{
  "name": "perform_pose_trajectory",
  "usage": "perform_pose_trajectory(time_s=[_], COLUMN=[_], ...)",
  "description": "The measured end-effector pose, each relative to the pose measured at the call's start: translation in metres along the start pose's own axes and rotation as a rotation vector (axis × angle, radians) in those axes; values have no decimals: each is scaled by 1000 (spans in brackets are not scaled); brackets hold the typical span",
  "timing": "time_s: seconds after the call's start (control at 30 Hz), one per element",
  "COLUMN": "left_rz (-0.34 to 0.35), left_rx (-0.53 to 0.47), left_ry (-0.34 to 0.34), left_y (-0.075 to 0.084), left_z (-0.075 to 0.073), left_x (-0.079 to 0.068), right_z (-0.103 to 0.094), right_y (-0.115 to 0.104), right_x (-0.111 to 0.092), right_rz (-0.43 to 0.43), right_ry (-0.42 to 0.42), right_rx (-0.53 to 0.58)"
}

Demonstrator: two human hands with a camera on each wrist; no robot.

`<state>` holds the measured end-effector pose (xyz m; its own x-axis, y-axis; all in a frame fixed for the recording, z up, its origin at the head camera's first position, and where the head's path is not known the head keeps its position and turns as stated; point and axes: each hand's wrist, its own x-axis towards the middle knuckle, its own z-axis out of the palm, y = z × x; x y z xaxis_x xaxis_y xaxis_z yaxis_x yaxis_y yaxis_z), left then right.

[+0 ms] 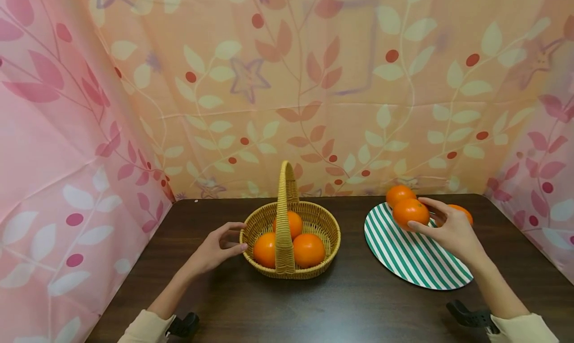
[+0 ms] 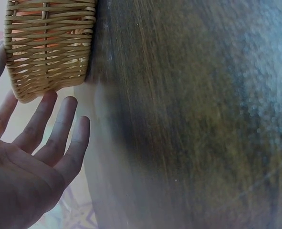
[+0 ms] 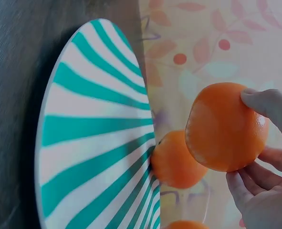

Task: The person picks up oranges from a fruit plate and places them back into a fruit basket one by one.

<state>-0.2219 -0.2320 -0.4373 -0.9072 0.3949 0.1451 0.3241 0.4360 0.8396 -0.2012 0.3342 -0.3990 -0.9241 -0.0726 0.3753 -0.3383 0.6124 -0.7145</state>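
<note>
My right hand (image 1: 455, 233) pinches an orange (image 1: 410, 214) between thumb and fingers, over the far part of a green-and-white striped oval mat (image 1: 417, 258). In the right wrist view the held orange (image 3: 226, 126) shows clear of the mat, another orange (image 3: 178, 160) behind it. My left hand (image 1: 217, 248) is at the left side of a wicker basket (image 1: 316, 270), fingertips and thumb right at its rim. Its fingers (image 2: 62, 125) are spread loosely beside the woven wall in the left wrist view. Inside the basket sit three oranges (image 1: 309, 250), partly hidden by its tall handle.
At the mat's back edge rests one orange (image 1: 400, 196); a further orange (image 1: 462, 213) lies to the right, partly behind my right hand. The dark wooden table (image 1: 314, 313) ends at a patterned curtain (image 1: 287, 93) behind and at both sides.
</note>
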Motion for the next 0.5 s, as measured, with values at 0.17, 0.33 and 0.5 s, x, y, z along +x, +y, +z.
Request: perform_pose_trajectory(time_s=[0.17,0.33,0.5], left_rz=[-8,1,16], left_rx=[-7,-49,-78], left_ry=[-2,-15,-20], left_y=[-1,1,3], left_z=[0,0,0], left_x=[0,-2,-3], right_z=[7,16,26], right_y=[-9,-18,-26], right_x=[5,11,17], right_rz=[3,-17,-42], right_ry=[-13,-27,-45], right_rx=[-15,35,72])
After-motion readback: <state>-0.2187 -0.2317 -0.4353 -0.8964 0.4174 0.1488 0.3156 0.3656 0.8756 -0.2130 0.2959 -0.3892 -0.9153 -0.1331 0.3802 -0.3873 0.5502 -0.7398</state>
